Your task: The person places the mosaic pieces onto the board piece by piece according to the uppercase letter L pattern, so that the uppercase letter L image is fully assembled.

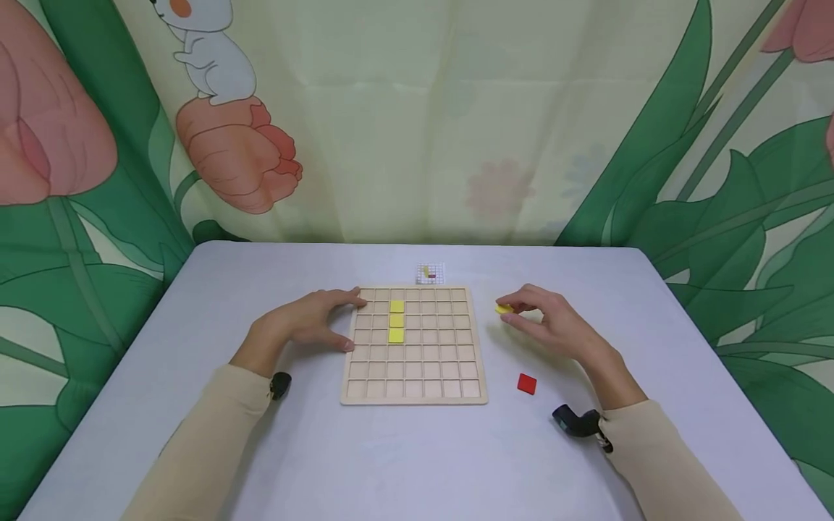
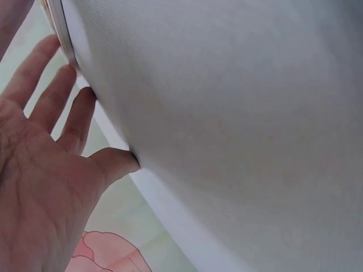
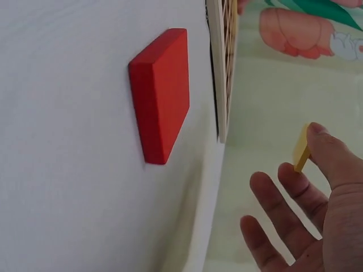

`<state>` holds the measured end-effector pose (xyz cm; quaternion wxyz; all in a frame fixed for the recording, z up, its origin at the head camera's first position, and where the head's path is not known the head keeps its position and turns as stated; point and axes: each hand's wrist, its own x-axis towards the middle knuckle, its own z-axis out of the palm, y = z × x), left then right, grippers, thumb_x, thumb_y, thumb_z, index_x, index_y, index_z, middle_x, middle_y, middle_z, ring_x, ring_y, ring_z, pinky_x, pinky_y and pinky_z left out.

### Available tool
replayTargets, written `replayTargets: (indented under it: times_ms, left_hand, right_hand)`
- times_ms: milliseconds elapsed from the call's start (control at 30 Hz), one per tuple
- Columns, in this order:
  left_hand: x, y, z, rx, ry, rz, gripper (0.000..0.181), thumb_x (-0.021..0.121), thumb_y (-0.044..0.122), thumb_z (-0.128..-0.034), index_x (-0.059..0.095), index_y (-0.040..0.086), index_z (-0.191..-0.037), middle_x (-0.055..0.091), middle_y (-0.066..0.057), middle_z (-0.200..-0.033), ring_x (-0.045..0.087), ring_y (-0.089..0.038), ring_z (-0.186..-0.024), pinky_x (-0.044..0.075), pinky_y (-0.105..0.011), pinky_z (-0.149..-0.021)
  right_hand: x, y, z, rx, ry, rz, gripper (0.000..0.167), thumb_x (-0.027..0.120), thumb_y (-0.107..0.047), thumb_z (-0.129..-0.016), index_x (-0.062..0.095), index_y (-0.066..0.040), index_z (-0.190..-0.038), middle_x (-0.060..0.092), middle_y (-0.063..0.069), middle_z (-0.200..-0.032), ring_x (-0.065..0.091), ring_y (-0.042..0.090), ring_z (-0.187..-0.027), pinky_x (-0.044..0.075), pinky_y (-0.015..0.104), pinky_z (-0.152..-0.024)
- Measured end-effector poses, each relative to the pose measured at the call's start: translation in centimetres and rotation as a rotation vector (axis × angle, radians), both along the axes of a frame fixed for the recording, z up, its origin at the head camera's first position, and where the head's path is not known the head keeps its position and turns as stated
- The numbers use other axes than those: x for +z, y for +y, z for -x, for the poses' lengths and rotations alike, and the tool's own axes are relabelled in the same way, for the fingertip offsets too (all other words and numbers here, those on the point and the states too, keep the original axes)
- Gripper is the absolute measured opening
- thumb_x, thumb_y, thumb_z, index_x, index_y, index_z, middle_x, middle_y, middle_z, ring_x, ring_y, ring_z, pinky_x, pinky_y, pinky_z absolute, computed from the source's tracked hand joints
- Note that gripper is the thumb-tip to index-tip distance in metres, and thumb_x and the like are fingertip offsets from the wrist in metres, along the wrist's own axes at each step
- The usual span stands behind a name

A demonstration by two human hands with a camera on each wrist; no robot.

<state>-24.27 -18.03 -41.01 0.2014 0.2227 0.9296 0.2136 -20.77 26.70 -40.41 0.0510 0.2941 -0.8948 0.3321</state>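
A wooden grid board lies on the table, with yellow tiles in three cells of one column, left of its middle. My left hand touches the board's left edge with spread fingers; the left wrist view shows the fingers stretched towards that edge. To the right of the board, my right hand pinches a yellow square tile between thumb and a fingertip, above the table. Nearer to me, a red square tile lies flat on the table, below the right hand.
A small card with a coloured grid pattern lies just beyond the board's far edge. White cloth covers the table. Behind it hangs a curtain printed with flowers, leaves and a white animal.
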Motion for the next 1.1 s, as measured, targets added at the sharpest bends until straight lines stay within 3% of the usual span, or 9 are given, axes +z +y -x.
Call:
replayTargets:
  times_ms: [200,433,833,1100]
  left_hand:
    - [0.1,0.2,0.1,0.014,-0.018,0.014,0.088,0.091,0.043,-0.0766,0.049,0.027,-0.153,0.026,0.002,-0.170,0.024,-0.031,-0.156,0.026,-0.056,-0.124]
    - [0.1,0.2,0.2,0.009,-0.027,0.014,0.088,0.091,0.042,-0.0770,0.049,0.026,-0.153,0.025,0.001,-0.171,0.022,-0.032,-0.157,0.024,-0.056,-0.125]
    - [0.1,0.4,0.3,0.006,-0.020,0.002,0.090,0.091,0.041,-0.0764,0.049,0.025,-0.154,0.024,0.001,-0.171,0.021,-0.031,-0.157,0.023,-0.055,-0.125]
    - [0.1,0.2,0.1,0.007,-0.026,0.008,0.090,0.091,0.042,-0.0760,0.049,0.026,-0.154,0.025,0.001,-0.171,0.021,-0.033,-0.157,0.023,-0.056,-0.125]
  right_hand:
    - [-0.2,-1.3,0.4,0.038,0.014,0.038,0.030,0.078,-0.007,-0.091,0.073,-0.013,-0.120,0.070,-0.008,-0.108,0.067,0.009,-0.098,0.059,0.035,-0.091]
    - [-0.3,-2.6,0.5,0.056,-0.038,0.073,0.028,0.078,-0.014,-0.093,0.073,-0.013,-0.120,0.070,-0.008,-0.109,0.069,0.011,-0.098,0.059,0.033,-0.091]
    - [-0.1,-5.0,0.7,0.097,-0.073,0.084,0.030,0.078,-0.017,-0.093,0.072,-0.009,-0.122,0.070,-0.005,-0.108,0.070,0.015,-0.098,0.060,0.041,-0.091]
    - [0.4,-7.3,0.9,0.118,-0.113,0.092,0.032,0.080,-0.018,-0.092,0.072,-0.013,-0.122,0.069,-0.006,-0.107,0.068,0.014,-0.098,0.059,0.043,-0.091]
